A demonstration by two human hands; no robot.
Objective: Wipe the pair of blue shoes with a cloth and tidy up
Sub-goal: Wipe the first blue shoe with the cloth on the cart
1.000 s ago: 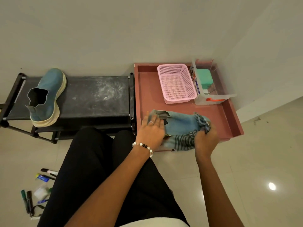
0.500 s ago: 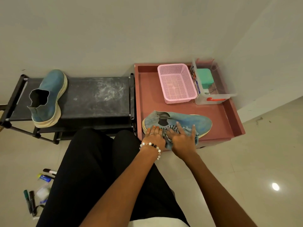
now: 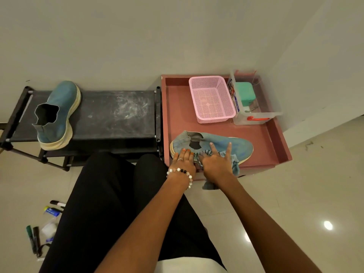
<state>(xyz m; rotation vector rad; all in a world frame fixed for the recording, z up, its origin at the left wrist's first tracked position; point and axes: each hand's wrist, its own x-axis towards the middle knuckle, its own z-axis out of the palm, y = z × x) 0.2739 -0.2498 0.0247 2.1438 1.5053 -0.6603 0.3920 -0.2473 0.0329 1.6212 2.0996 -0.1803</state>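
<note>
- On the floor nearest us, left of the legs, lie some markers (image 3: 33,240), apart from the work.
- Our left hand (image 3: 182,161), with a bead bracelet (image 3: 180,172) at the wrist, rests on the heel end of 1 blue shoe (image 3: 234,146), fingers fairly straight and holding nothing, so it steadies the shoe.
- Our right hand (image 3: 216,163) lies spread wide, fingers straight, pressing the striped cloth (image 3: 235,164) against the near side of that shoe; a corner of the cloth hangs down past the front edge of the tray (image 3: 275,138).
- That shoe lies in the near part of the pink-red tray, toe pointing right.
- We judge the step in hand to be wiping this shoe, the near flank in particular.
- The next move, as we read it, calls for sliding the cloth toward the toe under steady pressure while the left hand stops the shoe from skidding.
- Farther back in the tray stand a pink basket (image 3: 211,99) and, just beside it, a clear box (image 3: 256,117) with a green thing inside.
- To the left, the 2nd shoe (image 3: 61,113) sits upright on the black rack (image 3: 118,115), well apart from both hands; whether it has been wiped we cannot tell.
</note>
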